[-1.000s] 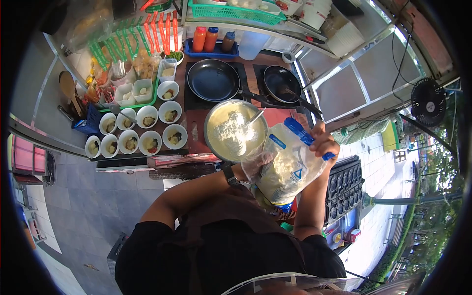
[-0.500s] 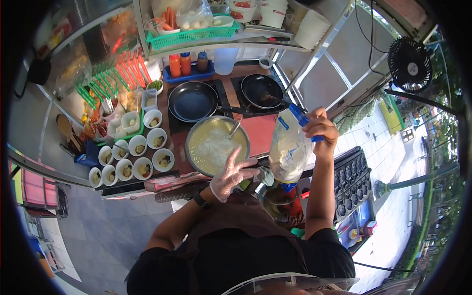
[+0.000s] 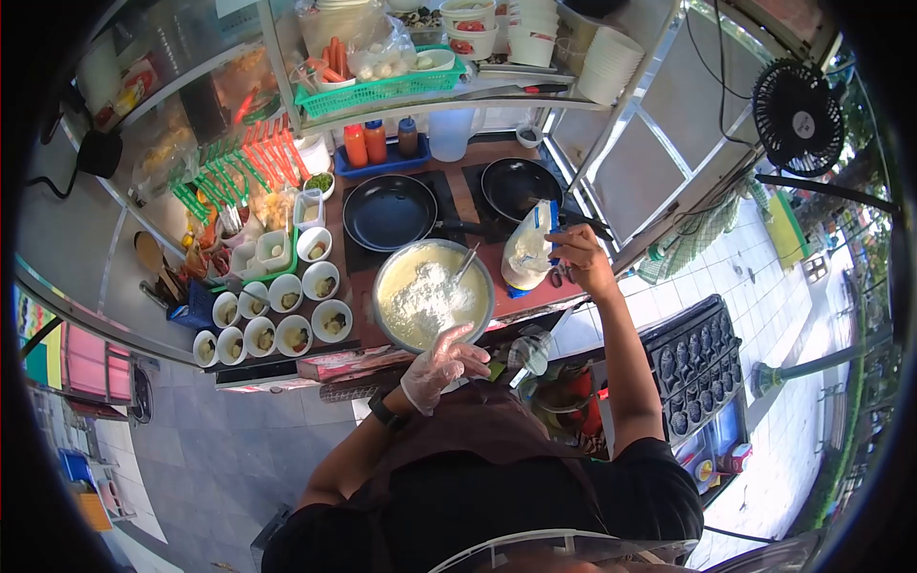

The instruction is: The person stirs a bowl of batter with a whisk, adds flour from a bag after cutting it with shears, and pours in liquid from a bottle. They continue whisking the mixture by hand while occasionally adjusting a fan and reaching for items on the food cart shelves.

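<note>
A metal bowl [image 3: 489,320] stands at the counter's front edge, holding pale yellow batter with a heap of white powder [image 3: 435,294] on top. A metal spoon handle [image 3: 467,260] leans out of it. My left hand [image 3: 437,371], in a clear plastic glove, hovers at the bowl's near rim with its fingers apart, holding nothing. Right of the bowl, a clear plastic bag of white powder [image 3: 526,252] with blue and yellow print rests upright on the counter. My bare right hand [image 3: 585,258] pinches the bag's upper right edge.
Two black frying pans [image 3: 390,212] [image 3: 521,189] sit on burners behind the bowl. Several white cups with food [image 3: 260,334] stand at left. Sauce bottles [image 3: 375,141] fill a blue tray. Past my right arm lies a dark moulded pan [image 3: 693,368].
The bag has come down from the air beside the bowl onto the counter, in my right hand. My left hand has drawn back slightly toward me. The view has shifted a little.
</note>
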Action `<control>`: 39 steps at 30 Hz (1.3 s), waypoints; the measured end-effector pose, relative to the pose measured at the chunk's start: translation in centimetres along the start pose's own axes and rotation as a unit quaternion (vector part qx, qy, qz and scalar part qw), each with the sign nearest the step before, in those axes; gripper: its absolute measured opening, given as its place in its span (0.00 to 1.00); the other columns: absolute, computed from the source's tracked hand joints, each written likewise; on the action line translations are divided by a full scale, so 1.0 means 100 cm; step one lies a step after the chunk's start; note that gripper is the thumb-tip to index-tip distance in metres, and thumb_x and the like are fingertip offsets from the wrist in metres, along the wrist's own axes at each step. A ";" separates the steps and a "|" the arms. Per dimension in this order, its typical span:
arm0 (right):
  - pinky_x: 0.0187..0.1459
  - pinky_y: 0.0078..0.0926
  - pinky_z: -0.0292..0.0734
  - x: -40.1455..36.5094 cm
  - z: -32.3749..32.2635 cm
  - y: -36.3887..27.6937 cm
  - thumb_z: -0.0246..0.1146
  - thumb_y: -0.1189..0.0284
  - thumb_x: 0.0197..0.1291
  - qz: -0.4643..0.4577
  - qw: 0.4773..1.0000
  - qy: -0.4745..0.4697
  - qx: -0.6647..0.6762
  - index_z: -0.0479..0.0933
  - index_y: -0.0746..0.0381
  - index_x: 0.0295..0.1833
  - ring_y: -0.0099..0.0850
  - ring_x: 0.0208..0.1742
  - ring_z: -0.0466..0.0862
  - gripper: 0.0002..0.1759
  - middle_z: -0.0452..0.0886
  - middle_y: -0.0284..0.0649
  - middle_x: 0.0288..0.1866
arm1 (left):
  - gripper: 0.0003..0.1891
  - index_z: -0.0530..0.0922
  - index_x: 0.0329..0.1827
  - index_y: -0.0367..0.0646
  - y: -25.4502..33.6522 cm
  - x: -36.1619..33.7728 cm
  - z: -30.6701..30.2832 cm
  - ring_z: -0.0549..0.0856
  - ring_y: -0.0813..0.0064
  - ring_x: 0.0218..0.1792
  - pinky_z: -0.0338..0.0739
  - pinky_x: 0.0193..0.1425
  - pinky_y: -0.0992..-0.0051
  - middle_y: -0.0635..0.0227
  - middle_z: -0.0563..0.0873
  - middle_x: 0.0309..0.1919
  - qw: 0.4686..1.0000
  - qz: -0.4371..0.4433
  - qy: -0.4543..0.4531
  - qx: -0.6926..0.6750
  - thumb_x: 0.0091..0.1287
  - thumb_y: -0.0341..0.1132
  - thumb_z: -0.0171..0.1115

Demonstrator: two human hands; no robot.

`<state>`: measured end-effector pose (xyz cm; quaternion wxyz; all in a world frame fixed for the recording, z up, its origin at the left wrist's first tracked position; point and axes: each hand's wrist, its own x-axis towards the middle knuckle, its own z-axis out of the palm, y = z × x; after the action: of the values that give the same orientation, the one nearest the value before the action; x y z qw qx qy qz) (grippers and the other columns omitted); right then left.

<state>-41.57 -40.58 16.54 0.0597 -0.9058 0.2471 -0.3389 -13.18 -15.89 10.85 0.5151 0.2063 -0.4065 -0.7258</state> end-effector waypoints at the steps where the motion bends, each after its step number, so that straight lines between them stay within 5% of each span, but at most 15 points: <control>1: 0.54 0.33 0.79 -0.002 0.000 -0.004 0.65 0.90 0.37 0.006 1.000 0.006 0.006 0.86 0.62 0.37 0.40 0.53 0.80 0.19 0.88 0.37 0.55 | 0.44 0.50 0.84 0.43 -0.001 -0.003 -0.004 0.82 0.61 0.61 0.73 0.70 0.58 0.50 0.78 0.61 1.000 0.000 0.011 0.009 0.74 0.54 0.63; 5: 0.53 0.35 0.79 0.020 -0.021 -0.059 0.61 0.93 0.50 0.058 0.998 0.018 0.010 0.85 0.62 0.45 0.42 0.56 0.81 0.20 0.85 0.43 0.59 | 0.36 0.61 0.78 0.38 0.006 -0.017 -0.010 0.82 0.65 0.59 0.74 0.70 0.62 0.55 0.80 0.59 0.998 -0.007 0.049 0.024 0.76 0.52 0.61; 9: 0.58 0.35 0.78 0.048 0.023 -0.105 0.64 0.84 0.61 0.119 0.954 -0.027 0.272 0.81 0.66 0.58 0.41 0.53 0.84 0.18 0.83 0.47 0.58 | 0.28 0.69 0.72 0.37 0.013 -0.023 -0.021 0.83 0.70 0.56 0.76 0.66 0.67 0.59 0.83 0.53 0.996 -0.004 0.055 0.070 0.79 0.48 0.58; 14: 0.52 0.32 0.79 0.035 0.172 -0.032 0.73 0.69 0.59 0.207 0.975 -0.063 0.051 0.77 0.68 0.63 0.40 0.45 0.84 0.27 0.83 0.48 0.47 | 0.19 0.76 0.64 0.36 0.024 -0.027 -0.040 0.84 0.73 0.52 0.80 0.58 0.70 0.63 0.84 0.48 0.979 0.002 0.131 0.155 0.78 0.40 0.61; 16: 0.50 0.31 0.79 0.056 0.157 -0.055 0.73 0.70 0.60 0.242 0.963 -0.074 0.088 0.79 0.67 0.60 0.37 0.44 0.84 0.24 0.84 0.44 0.44 | 0.15 0.77 0.61 0.37 0.024 -0.031 -0.063 0.85 0.75 0.48 0.82 0.53 0.73 0.65 0.85 0.45 0.971 0.012 0.171 0.166 0.77 0.35 0.62; 18: 0.48 0.30 0.78 0.068 0.146 -0.080 0.73 0.71 0.61 0.283 0.947 -0.092 0.125 0.80 0.66 0.57 0.34 0.43 0.84 0.20 0.85 0.40 0.42 | 0.12 0.78 0.57 0.38 0.009 -0.039 -0.107 0.85 0.78 0.44 0.82 0.52 0.77 0.64 0.85 0.44 0.825 0.124 0.239 0.498 0.76 0.32 0.63; 19: 0.44 0.28 0.76 0.070 0.147 -0.091 0.73 0.72 0.61 0.317 0.907 -0.067 0.270 0.81 0.64 0.54 0.29 0.39 0.83 0.17 0.83 0.35 0.38 | 0.11 0.77 0.56 0.41 0.034 -0.034 -0.081 0.84 0.78 0.42 0.81 0.49 0.78 0.65 0.84 0.42 0.903 0.090 0.330 0.259 0.74 0.30 0.63; 22: 0.34 0.20 0.70 0.069 0.173 -0.121 0.66 0.74 0.68 0.363 0.707 0.001 0.607 0.82 0.61 0.47 0.19 0.29 0.76 0.05 0.78 0.27 0.31 | 0.13 0.75 0.57 0.43 0.014 -0.023 -0.122 0.82 0.76 0.38 0.80 0.46 0.75 0.66 0.81 0.39 0.855 0.133 0.426 0.265 0.73 0.31 0.64; 23: 0.33 0.21 0.70 0.072 0.174 -0.127 0.64 0.72 0.70 0.375 0.702 -0.060 0.603 0.82 0.62 0.46 0.19 0.28 0.76 0.05 0.77 0.28 0.28 | 0.15 0.73 0.59 0.41 -0.003 -0.015 -0.153 0.81 0.78 0.40 0.78 0.48 0.76 0.68 0.81 0.43 0.742 0.227 0.432 0.460 0.75 0.34 0.64; 26: 0.31 0.22 0.69 0.077 0.166 -0.114 0.59 0.65 0.75 0.400 0.768 -0.087 0.492 0.82 0.64 0.39 0.20 0.26 0.75 0.15 0.77 0.32 0.24 | 0.13 0.74 0.58 0.41 -0.009 -0.008 -0.168 0.80 0.76 0.45 0.76 0.54 0.72 0.65 0.81 0.43 0.745 0.097 0.453 0.480 0.76 0.35 0.62; 28: 0.25 0.23 0.65 0.089 0.173 -0.103 0.57 0.64 0.78 0.407 0.772 0.068 0.483 0.81 0.67 0.38 0.20 0.19 0.71 0.18 0.74 0.32 0.19 | 0.13 0.74 0.58 0.41 -0.006 -0.001 -0.166 0.81 0.72 0.45 0.76 0.54 0.69 0.62 0.82 0.43 0.752 0.105 0.442 0.477 0.77 0.36 0.61; 30: 0.24 0.22 0.61 0.090 0.188 -0.100 0.56 0.66 0.77 0.412 0.717 0.148 0.541 0.79 0.66 0.40 0.22 0.18 0.70 0.15 0.73 0.34 0.19 | 0.13 0.74 0.57 0.40 -0.001 0.005 -0.163 0.81 0.68 0.45 0.76 0.54 0.67 0.60 0.82 0.42 0.757 0.122 0.436 0.472 0.77 0.37 0.59; 33: 0.23 0.23 0.62 0.075 0.197 -0.119 0.58 0.72 0.74 0.430 0.614 0.003 0.662 0.78 0.68 0.40 0.24 0.18 0.71 0.10 0.74 0.35 0.19 | 0.11 0.73 0.56 0.40 0.004 0.006 -0.163 0.85 0.48 0.45 0.77 0.52 0.55 0.48 0.84 0.44 0.709 0.122 0.415 0.557 0.79 0.38 0.54; 37: 0.23 0.25 0.65 0.082 0.179 -0.093 0.56 0.75 0.73 0.408 0.776 0.145 0.458 0.77 0.68 0.40 0.26 0.18 0.72 0.09 0.75 0.35 0.19 | 0.11 0.71 0.58 0.42 0.006 0.007 -0.156 0.86 0.44 0.42 0.77 0.49 0.52 0.47 0.85 0.41 0.730 0.098 0.411 0.538 0.79 0.37 0.52; 39: 0.23 0.25 0.65 0.077 0.203 -0.104 0.56 0.73 0.74 0.419 0.727 0.149 0.524 0.78 0.67 0.39 0.24 0.17 0.72 0.11 0.75 0.35 0.19 | 0.11 0.71 0.59 0.42 0.003 0.009 -0.160 0.86 0.44 0.43 0.77 0.49 0.52 0.46 0.85 0.41 0.736 0.102 0.409 0.530 0.79 0.36 0.52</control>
<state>-19.27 -36.48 8.45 0.6228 -0.4729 0.3903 -0.4859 -1.87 -22.83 1.83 0.5098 0.6806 -0.4939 -0.1818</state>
